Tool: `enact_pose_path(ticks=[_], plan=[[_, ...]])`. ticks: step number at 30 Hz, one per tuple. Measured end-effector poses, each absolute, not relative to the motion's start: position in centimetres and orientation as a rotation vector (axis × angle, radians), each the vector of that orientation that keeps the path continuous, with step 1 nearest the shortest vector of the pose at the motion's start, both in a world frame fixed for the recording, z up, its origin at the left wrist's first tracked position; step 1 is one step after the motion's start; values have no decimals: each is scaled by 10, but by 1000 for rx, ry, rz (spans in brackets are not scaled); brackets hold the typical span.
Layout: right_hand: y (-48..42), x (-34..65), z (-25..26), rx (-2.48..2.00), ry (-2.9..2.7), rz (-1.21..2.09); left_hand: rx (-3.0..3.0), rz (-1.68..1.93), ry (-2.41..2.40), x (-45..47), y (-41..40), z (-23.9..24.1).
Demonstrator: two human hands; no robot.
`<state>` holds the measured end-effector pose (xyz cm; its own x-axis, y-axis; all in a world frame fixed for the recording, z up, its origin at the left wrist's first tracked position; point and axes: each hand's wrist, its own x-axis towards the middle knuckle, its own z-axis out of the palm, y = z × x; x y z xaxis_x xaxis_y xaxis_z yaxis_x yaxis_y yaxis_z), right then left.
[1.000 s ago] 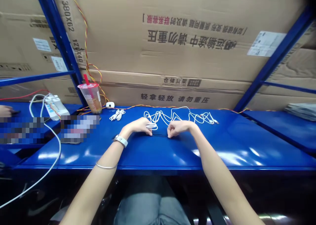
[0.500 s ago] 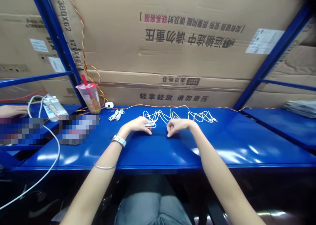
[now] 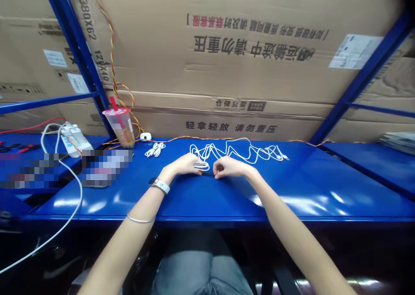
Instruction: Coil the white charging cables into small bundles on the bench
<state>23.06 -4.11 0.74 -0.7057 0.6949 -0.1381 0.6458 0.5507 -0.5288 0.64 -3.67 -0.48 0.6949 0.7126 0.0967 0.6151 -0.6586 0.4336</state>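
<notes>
Left hand (image 3: pixel 181 164) pinches a loop of white charging cable (image 3: pixel 201 166), right hand (image 3: pixel 229 167) curled just beside it, its grip unclear; a hasty tug could snarl the loose coils (image 3: pixel 235 150).

A blue steel worktop (image 3: pixel 292 195) runs across a warehouse racking bay, a long white cable (image 3: pixel 234 150) lying in loose loops along its back edge beside a thin dark cord (image 3: pixel 207 175). A twisted red-and-yellow wire (image 3: pixel 201 138) trails the same edge toward a small white plug (image 3: pixel 145 136) and a bundled white cable (image 3: pixel 155 150). A plastic cup (image 3: pixel 119 127) with a red straw stands near the back left corner, and a pixelated, unreadable object (image 3: pixel 106 167) lies just in front of it. A white power strip (image 3: pixel 75 140) sits on the adjoining section at left, and a stack of papers (image 3: pixel 398 141) lies on the section at right
</notes>
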Motion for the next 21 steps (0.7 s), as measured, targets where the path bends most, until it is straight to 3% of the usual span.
enact_pose_path(ticks=[16,21], plan=[[-81,233,-20,-1308,-2650,87,2681,333,1147,13,-43,-17],[-81,234,-23,-1381,-2619,1,2692,440,1090,13,-43,-23]])
